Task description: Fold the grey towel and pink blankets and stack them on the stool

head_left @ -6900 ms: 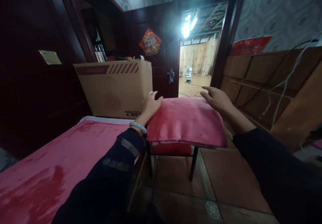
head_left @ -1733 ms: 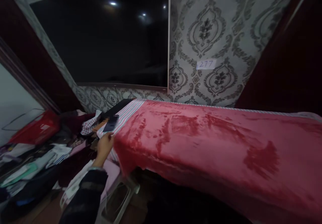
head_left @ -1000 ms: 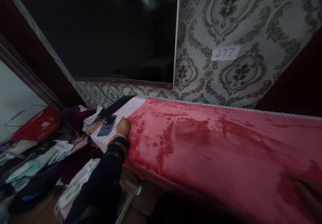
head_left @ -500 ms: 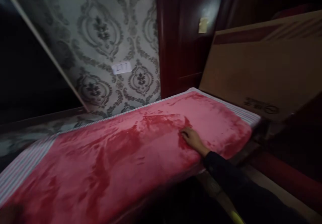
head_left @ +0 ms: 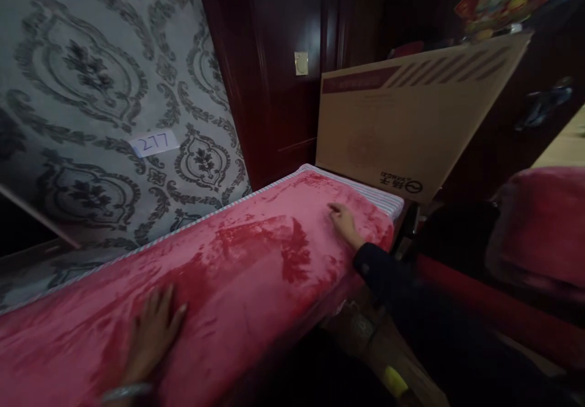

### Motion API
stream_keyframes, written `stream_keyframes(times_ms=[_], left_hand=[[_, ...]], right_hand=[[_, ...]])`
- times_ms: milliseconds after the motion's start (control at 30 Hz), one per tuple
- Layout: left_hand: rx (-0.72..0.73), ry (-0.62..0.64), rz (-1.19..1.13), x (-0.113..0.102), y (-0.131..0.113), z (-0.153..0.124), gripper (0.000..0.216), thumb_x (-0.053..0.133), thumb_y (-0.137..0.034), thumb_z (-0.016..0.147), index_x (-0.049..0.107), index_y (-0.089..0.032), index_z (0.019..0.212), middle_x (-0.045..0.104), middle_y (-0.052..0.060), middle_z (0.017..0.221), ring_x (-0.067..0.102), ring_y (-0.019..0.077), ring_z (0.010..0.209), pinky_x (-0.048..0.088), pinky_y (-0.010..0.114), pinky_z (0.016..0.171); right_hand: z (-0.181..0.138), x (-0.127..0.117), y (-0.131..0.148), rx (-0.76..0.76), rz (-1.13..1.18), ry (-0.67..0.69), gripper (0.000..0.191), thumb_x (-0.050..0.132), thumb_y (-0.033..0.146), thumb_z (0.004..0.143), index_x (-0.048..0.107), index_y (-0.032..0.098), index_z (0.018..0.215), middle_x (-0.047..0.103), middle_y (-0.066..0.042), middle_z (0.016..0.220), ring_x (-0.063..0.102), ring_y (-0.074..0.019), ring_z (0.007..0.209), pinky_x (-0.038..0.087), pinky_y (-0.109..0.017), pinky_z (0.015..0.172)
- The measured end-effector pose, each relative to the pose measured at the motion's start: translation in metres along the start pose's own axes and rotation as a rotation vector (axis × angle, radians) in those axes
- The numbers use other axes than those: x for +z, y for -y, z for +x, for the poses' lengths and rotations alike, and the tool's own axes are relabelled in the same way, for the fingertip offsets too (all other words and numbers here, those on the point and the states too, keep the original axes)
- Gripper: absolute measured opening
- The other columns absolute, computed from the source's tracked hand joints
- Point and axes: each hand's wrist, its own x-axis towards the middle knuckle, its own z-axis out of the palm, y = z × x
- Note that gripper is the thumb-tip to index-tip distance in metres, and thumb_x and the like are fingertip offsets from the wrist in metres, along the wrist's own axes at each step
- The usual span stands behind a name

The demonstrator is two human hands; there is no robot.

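A red plush cover (head_left: 256, 297) lies over a long padded surface, its pile marked by darker smears. Striped cloth (head_left: 375, 197) shows along the far edge and at the right end. My left hand (head_left: 153, 334) rests flat on the cover at lower left, fingers spread, a band around the wrist. Farther right, my right hand (head_left: 343, 221) touches the cover near its right end. Its fingers are loosely bent and hold nothing that I can see. A dark sleeve (head_left: 388, 285) covers that arm.
A large cardboard box (head_left: 384, 127) stands beyond the right end. Behind are a dark red door panel (head_left: 274, 90) and patterned wallpaper (head_left: 91, 72) with a paper label (head_left: 155, 143) reading 277. Another red plush item (head_left: 548, 224) sits at right.
The view has turned to the right. My right hand has slid along the cover toward its right end. My left hand has come fully into view, lying on the cover.
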Motion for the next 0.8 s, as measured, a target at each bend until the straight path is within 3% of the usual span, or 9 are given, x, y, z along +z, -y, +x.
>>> stream_keyframes(times_ms=[133,233,333,467,533,600,700,800], left_hand=[[0.021,0.029,0.037,0.015,-0.029,-0.002,0.069,0.017,-0.042,0.099,0.040,-0.008,0.155,0.033,0.022,0.163,0.027,0.0354,0.153,0.023,0.069,0.116],[0.039,0.022,0.052,0.022,-0.029,-0.001,0.068,0.018,-0.040,0.098,0.043,-0.010,0.154,0.036,0.019,0.163,0.027,0.0344,0.153,0.023,0.069,0.116],[0.054,-0.007,0.038,0.027,-0.022,0.000,0.066,0.027,-0.042,0.096,0.045,-0.015,0.153,0.041,0.017,0.160,0.030,0.0333,0.152,0.023,0.066,0.118],[0.041,-0.043,0.019,0.026,-0.020,0.002,0.070,0.038,-0.048,0.091,0.041,-0.021,0.155,0.046,0.017,0.157,0.036,0.0356,0.148,0.026,0.066,0.116],[0.037,-0.057,0.011,0.025,-0.021,0.003,0.069,0.038,-0.047,0.090,0.041,-0.026,0.155,0.051,0.014,0.154,0.039,0.0361,0.146,0.027,0.068,0.115],[0.041,-0.067,0.006,0.023,-0.022,0.003,0.068,0.039,-0.047,0.089,0.043,-0.029,0.154,0.055,0.012,0.151,0.041,0.0365,0.145,0.028,0.069,0.114],[0.053,-0.082,0.005,0.025,-0.020,0.003,0.068,0.039,-0.049,0.087,0.047,-0.031,0.152,0.057,0.009,0.149,0.042,0.0356,0.145,0.030,0.067,0.114],[0.045,-0.118,0.010,0.029,-0.016,0.004,0.068,0.039,-0.049,0.085,0.048,-0.034,0.150,0.057,0.006,0.150,0.044,0.0337,0.144,0.034,0.064,0.112]], right_hand=[[0.026,-0.076,-0.054,0.300,-0.430,-0.117,0.054,0.049,0.024,0.092,0.053,0.004,0.142,0.059,-0.026,0.136,0.053,-0.0350,0.129,0.044,-0.047,0.105],[0.026,-0.101,-0.078,0.391,-0.535,-0.055,0.049,0.054,0.028,0.092,0.060,0.005,0.134,0.064,-0.026,0.122,0.059,-0.0375,0.119,0.048,-0.047,0.096],[0.019,-0.100,-0.080,0.324,-0.589,0.006,0.040,0.053,0.025,0.094,0.064,0.011,0.130,0.064,-0.021,0.121,0.064,-0.0304,0.112,0.049,-0.036,0.090],[0.012,-0.082,-0.064,0.032,-0.653,0.148,0.033,0.050,0.029,0.100,0.069,0.016,0.124,0.061,-0.017,0.125,0.064,-0.0252,0.111,0.047,-0.028,0.089],[0.016,-0.078,-0.058,0.079,-0.616,0.157,0.035,0.046,0.035,0.104,0.072,0.017,0.119,0.062,-0.017,0.125,0.065,-0.0240,0.110,0.047,-0.027,0.089],[0.025,-0.079,-0.058,0.222,-0.581,0.112,0.040,0.041,0.037,0.105,0.070,0.015,0.124,0.064,-0.018,0.125,0.066,-0.0243,0.108,0.047,-0.027,0.088],[0.042,-0.085,-0.066,0.334,-0.575,0.104,0.042,0.047,0.032,0.103,0.064,0.006,0.130,0.067,-0.023,0.120,0.068,-0.0263,0.106,0.048,-0.029,0.085],[0.057,-0.091,-0.076,0.363,-0.560,0.162,0.033,0.057,0.026,0.097,0.073,0.003,0.114,0.073,-0.022,0.107,0.070,-0.0253,0.100,0.048,-0.026,0.081]])
